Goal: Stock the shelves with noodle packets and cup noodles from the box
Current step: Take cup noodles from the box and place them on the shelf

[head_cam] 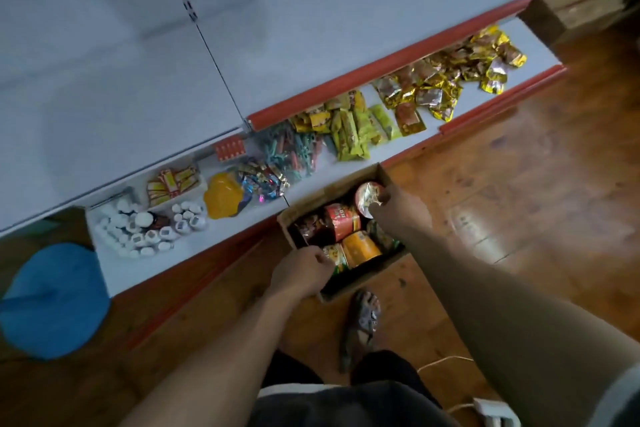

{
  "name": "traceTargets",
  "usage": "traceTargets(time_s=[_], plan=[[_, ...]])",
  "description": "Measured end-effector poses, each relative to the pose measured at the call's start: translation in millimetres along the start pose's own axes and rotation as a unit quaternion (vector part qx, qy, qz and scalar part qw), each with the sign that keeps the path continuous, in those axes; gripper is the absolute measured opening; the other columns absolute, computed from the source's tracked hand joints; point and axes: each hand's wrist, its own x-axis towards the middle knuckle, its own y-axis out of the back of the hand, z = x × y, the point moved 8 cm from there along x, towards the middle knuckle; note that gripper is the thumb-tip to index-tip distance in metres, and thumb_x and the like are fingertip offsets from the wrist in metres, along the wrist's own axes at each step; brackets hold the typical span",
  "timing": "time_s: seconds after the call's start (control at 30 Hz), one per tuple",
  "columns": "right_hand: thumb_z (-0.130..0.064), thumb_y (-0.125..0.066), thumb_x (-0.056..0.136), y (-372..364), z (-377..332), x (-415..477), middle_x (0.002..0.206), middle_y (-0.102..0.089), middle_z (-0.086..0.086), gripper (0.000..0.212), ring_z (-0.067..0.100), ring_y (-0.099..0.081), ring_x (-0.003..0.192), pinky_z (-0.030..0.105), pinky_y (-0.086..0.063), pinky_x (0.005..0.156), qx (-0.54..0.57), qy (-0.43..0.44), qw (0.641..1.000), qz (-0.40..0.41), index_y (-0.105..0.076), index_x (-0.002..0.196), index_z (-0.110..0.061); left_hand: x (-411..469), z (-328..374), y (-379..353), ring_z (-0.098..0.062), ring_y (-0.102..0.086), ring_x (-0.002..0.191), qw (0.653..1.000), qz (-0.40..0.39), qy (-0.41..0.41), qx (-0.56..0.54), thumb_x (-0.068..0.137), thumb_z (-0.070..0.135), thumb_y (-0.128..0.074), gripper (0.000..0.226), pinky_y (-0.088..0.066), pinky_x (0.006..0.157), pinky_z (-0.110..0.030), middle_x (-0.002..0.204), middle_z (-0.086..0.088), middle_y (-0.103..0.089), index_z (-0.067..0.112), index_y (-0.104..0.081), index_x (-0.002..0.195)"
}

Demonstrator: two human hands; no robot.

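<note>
A brown cardboard box (372, 272) sits on the wooden floor against the low shelf. Inside lie cup noodles and packets: a red cup (341, 221), an orange cup (362, 248), dark packets (308, 230). My right hand (398, 206) reaches into the far corner of the box, fingers closed on the rim of a foil-lidded cup noodle (367, 196). My left hand (301, 270) is at the near left side of the box, fingers gripping a yellow-green cup noodle (334, 258).
The low white shelf (194, 253) with a red edge holds white bottles (145, 230), a yellow bag, coloured sachets, green-yellow packets (349, 130) and gold packets (450, 80). A bare upper shelf (242, 28) overhangs it. A blue bag (52, 298) lies left; my sandalled foot (362, 322) stands behind the box.
</note>
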Motion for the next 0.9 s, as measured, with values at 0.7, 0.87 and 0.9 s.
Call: traceTargets(time_s=[0.7,0.87,0.9], plan=[[-0.034,-0.057,0.089,-289,153,249,0.112,-0.062,0.007,0.039,0.026,-0.055,0.092,0.029,-0.036,0.071,0.082,-0.097,0.987,-0.098,-0.06,0.124,-0.018,332,-88,-162,-0.021,-0.06,0.104,0.982,-0.063,0.15,-0.093,0.092,0.051,-0.057,0.051,-0.049,0.091,-0.034,0.12,0.003,-0.061,0.024,-0.053,0.134],[-0.037,-0.059,0.089,-334,169,272,0.121,-0.061,0.007,0.048,0.03,-0.059,0.107,0.037,-0.047,0.084,0.144,-0.122,0.978,-0.085,-0.052,0.133,-0.019,383,-95,-182,-0.027,-0.046,0.132,0.967,-0.041,0.169,-0.188,0.092,0.059,-0.054,0.073,-0.04,0.101,-0.035,0.146,0.001,-0.046,0.023,-0.032,0.152],[-0.036,-0.059,0.089,-340,171,275,0.124,-0.06,0.006,0.05,0.031,-0.059,0.109,0.039,-0.049,0.088,0.152,-0.126,0.977,-0.085,-0.05,0.136,-0.02,390,-96,-185,-0.028,-0.043,0.136,0.964,-0.037,0.171,-0.202,0.092,0.06,-0.053,0.075,-0.039,0.107,-0.039,0.152,-0.002,-0.041,0.024,-0.028,0.153]])
